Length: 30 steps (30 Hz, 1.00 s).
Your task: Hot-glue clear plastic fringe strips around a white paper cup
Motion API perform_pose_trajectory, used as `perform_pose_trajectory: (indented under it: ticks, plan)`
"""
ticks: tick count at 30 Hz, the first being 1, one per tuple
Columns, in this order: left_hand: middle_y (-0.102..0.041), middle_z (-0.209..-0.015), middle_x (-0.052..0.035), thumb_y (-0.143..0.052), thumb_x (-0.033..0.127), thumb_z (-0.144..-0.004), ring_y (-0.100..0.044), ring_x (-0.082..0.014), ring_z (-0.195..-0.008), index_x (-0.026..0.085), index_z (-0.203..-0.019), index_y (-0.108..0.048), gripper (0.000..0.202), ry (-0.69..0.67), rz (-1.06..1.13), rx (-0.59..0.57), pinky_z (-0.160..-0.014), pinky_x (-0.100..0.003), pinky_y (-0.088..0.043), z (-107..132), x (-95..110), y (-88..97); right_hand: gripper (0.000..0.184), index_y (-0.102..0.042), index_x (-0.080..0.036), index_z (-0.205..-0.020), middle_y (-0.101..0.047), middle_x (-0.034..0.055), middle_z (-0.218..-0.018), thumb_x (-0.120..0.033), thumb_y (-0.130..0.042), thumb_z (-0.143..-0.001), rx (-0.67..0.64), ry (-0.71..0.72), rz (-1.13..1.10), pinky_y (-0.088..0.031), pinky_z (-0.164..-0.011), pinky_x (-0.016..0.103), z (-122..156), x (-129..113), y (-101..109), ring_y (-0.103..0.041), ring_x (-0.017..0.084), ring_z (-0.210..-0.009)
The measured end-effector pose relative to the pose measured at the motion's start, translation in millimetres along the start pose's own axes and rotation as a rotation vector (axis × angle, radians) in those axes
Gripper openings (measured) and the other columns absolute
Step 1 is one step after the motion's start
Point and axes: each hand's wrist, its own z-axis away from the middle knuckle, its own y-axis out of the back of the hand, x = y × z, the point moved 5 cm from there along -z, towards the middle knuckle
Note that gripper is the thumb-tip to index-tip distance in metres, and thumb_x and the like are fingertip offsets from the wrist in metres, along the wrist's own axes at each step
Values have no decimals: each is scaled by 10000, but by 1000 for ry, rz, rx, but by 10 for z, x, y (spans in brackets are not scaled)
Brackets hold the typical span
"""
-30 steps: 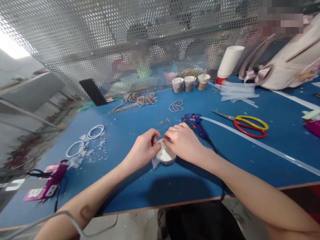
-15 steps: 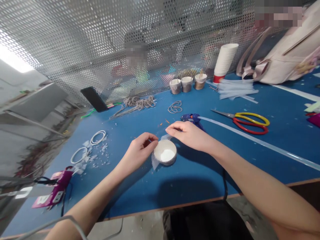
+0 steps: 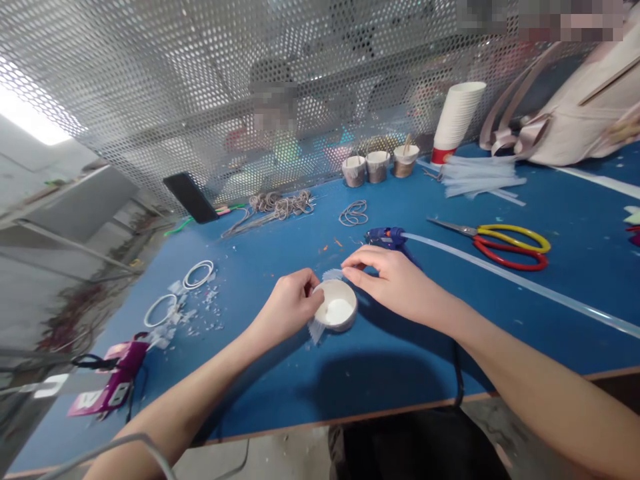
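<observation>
A small white cup (image 3: 337,307) stands on the blue table (image 3: 380,360) with a strip of clear fringed material (image 3: 317,328) around its side. My left hand (image 3: 290,307) has its fingers curled against the cup's left rim, pinching it. My right hand (image 3: 393,280) hovers just behind and right of the cup, fingertips pinched on the far end of the fringed strip (image 3: 333,273). A blue glue gun (image 3: 387,237) lies right behind that hand, with a long clear glue stick (image 3: 510,280) running off to the right.
Red and yellow scissors (image 3: 500,243) lie at the right. White rings (image 3: 197,273) and scraps sit at the left. Three small cups (image 3: 377,167), a paper cup stack (image 3: 457,120), cord bundles (image 3: 280,203), a black phone (image 3: 190,197) and a bag (image 3: 575,123) line the mesh screen.
My right hand lifted off the cup and pulled back to its far side, uncovering the cup. The left hand stayed on the left rim.
</observation>
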Motion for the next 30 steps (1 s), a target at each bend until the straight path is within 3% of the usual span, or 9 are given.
perform_pose_trajectory:
  ticks: [5, 10, 13, 15, 18, 22, 25, 30]
  plan:
    - [-464, -561, 53, -498, 240, -756, -393, -97, -521, 177, -648, -509, 125, 27, 62, -18, -505, -224, -298, 42, -53, 9, 159, -651, -204, -874, -681, 34, -938, -267, -507, -897, 72, -27, 59, -463, -786, 308, 280, 88, 255, -623, 181, -872]
    - [-457, -621, 62, -603, 324, -735, -412, -98, -549, 181, -814, -539, 176, 41, 178, -56, -521, -227, -333, 80, -57, 18, 224, -637, -218, -805, -676, 30, -844, -377, -494, -871, 117, -220, 140, -468, -654, 290, 567, 410, 482, -626, 188, -757]
    - [-495, -714, 41, -625, 310, -722, -438, -102, -589, 187, -872, -532, 216, 21, 178, -36, -557, -238, -364, 80, -18, 58, 288, -591, -221, -735, -646, 23, -727, -445, -458, -858, 139, -310, 298, -443, -576, 301, 636, 576, 539, -603, 194, -649]
    - [-510, -763, 29, -634, 285, -706, -443, -106, -608, 186, -864, -522, 217, -2, 115, -19, -577, -247, -373, 71, 19, 91, 299, -567, -219, -734, -636, 27, -704, -476, -460, -846, 156, -347, 435, -432, -561, 310, 631, 666, 546, -598, 206, -624]
    - [-501, -776, 29, -652, 240, -672, -434, -112, -620, 191, -827, -489, 230, -54, -6, -29, -588, -253, -365, 49, 88, 114, 308, -594, -190, -889, -679, 81, -875, -480, -530, -807, 179, -378, 581, -456, -630, 338, 556, 787, 525, -635, 261, -757]
    - [-476, -774, 29, -615, 132, -633, -436, -124, -641, 199, -776, -439, 236, -115, -137, -116, -596, -257, -353, 18, 164, 81, 376, -598, -156, -1074, -673, 123, -1054, -428, -547, -819, 103, -369, 571, -468, -748, 344, 377, 895, 441, -627, 299, -963]
    - [-473, -767, 26, -555, 77, -622, -434, -125, -630, 201, -774, -432, 231, -136, -181, -151, -591, -259, -350, 10, 181, 58, 321, -615, -192, -1085, -689, 97, -1039, -375, -534, -835, 59, -359, 511, -465, -742, 314, 240, 895, 392, -638, 278, -948]
    - [-527, -775, 14, -518, 105, -684, -479, -129, -650, 193, -797, -477, 148, -163, -140, -97, -615, -268, -386, 51, 172, 82, 315, -652, -174, -1034, -709, 110, -926, -368, -515, -828, 52, -448, 485, -455, -679, 319, 79, 919, 327, -655, 295, -847]
